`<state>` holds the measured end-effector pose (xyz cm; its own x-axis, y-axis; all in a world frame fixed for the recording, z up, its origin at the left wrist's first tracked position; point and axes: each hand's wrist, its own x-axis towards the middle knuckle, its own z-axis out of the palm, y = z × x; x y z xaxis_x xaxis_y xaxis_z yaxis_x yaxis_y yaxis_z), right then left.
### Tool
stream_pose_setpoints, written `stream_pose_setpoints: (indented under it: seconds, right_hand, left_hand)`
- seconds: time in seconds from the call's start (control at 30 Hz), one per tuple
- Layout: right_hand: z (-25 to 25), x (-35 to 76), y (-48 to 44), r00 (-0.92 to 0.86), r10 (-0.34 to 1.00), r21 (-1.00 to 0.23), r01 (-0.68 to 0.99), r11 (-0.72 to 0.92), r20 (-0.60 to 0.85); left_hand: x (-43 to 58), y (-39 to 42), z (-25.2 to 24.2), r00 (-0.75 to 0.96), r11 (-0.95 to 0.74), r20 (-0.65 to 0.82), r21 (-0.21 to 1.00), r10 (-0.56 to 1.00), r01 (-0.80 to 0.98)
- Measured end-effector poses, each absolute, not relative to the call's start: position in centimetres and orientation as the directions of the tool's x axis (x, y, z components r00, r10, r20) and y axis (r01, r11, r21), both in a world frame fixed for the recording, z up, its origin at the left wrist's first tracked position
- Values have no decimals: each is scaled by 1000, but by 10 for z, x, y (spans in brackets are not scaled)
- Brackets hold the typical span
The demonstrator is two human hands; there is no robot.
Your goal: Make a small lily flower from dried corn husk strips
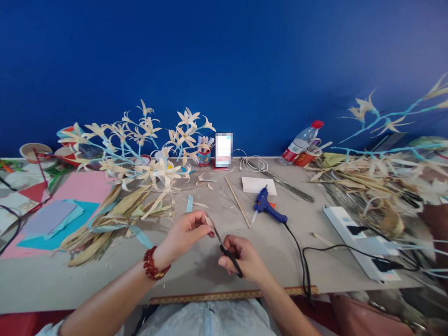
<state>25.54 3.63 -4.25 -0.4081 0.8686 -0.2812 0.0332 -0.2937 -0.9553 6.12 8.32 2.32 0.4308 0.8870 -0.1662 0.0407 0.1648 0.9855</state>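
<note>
My left hand [187,233], with a red bead bracelet at the wrist, pinches a small pale leaf strip [209,222] just above the grey table [196,270]. My right hand [243,259] is closed round the black handles of a pair of scissors [226,249]. The scissor blades point up and left, meeting the strip at my left fingertips. Both hands are close together at the table's near middle.
Pale leaf flowers on blue stems [147,140] stand at the back left over dried leaves [115,214] and coloured paper [52,219]. A blue glue gun [268,207], a wooden stick [238,203], a power strip [364,247], a bottle [301,142] and more leaves [367,177] lie to the right.
</note>
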Motion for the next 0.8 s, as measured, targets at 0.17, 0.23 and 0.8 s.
stream_pose_setpoints:
  seconds: [0.17, 0.23, 0.8]
  right_hand:
    - [-39, 257, 38, -419, 870, -961, 32, -273, -261]
    - [-39, 258, 39, -417, 870, -962, 40, -271, -263]
    - [-42, 260, 38, -398, 883, -969, 113, -222, -248]
  left_hand:
    - [63, 85, 24, 457, 214, -201, 977, 867, 24]
    - [63, 85, 23, 463, 229, -213, 973, 860, 23]
    - [64, 86, 27, 481, 293, -256, 956, 838, -3]
